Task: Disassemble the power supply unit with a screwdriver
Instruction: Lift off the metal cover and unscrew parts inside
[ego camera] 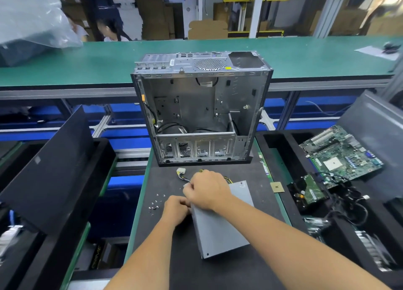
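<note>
PSU (pixel 220 228) lies flat on the dark desk (pixel 229 272) mat, just in front of the empty case (pixel 200 115), which stands open side toward the camera. Both hands sit at the PSU's far-left corner. Right hand (pixel 207 191) is laid over that corner, fingers curled; cannot tell what its grip holds. Left hand (pixel 176 209) is curled tight against the PSU's left edge, right below the right hand; what it pinches is hidden. PSU cables (pixel 185 176) with a white plug run out from under the right hand toward the case. Loose screws (pixel 156 203) on the mat just left of the left hand. Motherboard (pixel 340 154) sits in the black tray on the right, well apart.
</note>
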Tool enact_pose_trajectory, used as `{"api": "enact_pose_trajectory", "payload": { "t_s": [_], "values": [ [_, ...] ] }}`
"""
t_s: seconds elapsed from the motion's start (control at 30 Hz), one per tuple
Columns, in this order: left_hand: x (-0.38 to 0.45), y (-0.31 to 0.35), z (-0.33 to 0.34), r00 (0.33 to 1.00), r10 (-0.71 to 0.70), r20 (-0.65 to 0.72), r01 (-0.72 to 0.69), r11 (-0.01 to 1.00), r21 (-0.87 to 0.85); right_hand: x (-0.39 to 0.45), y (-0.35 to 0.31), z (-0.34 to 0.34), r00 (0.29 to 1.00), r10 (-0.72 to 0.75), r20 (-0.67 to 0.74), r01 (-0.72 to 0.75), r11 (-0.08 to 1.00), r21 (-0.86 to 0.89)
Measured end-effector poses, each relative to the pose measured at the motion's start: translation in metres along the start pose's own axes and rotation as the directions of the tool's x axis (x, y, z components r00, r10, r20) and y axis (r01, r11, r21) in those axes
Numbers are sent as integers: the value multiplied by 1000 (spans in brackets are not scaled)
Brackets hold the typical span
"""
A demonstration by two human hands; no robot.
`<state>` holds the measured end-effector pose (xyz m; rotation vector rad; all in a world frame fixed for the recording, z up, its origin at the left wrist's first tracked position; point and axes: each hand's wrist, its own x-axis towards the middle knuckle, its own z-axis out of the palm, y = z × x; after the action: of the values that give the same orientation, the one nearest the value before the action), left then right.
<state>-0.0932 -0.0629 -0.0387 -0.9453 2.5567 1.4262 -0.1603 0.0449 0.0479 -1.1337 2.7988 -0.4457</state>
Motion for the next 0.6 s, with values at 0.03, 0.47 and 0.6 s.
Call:
{"api": "enact_pose_trajectory", "payload": {
  "t_s": [0.03,0.47,0.6],
  "values": [
    [0,2,1,1000,-12,-4,12,1000,-26,1,0,-3,1000,-11,7,11,1000,-3],
    [-5,23,-3,990,139,-13,-136,979,154,4,3,-4,994,-47,98,50,998,-34],
    [2,27,6,978,195,-73,-182,971,158,9,8,-6,993,-36,116,42,998,-47]
  ]
}}
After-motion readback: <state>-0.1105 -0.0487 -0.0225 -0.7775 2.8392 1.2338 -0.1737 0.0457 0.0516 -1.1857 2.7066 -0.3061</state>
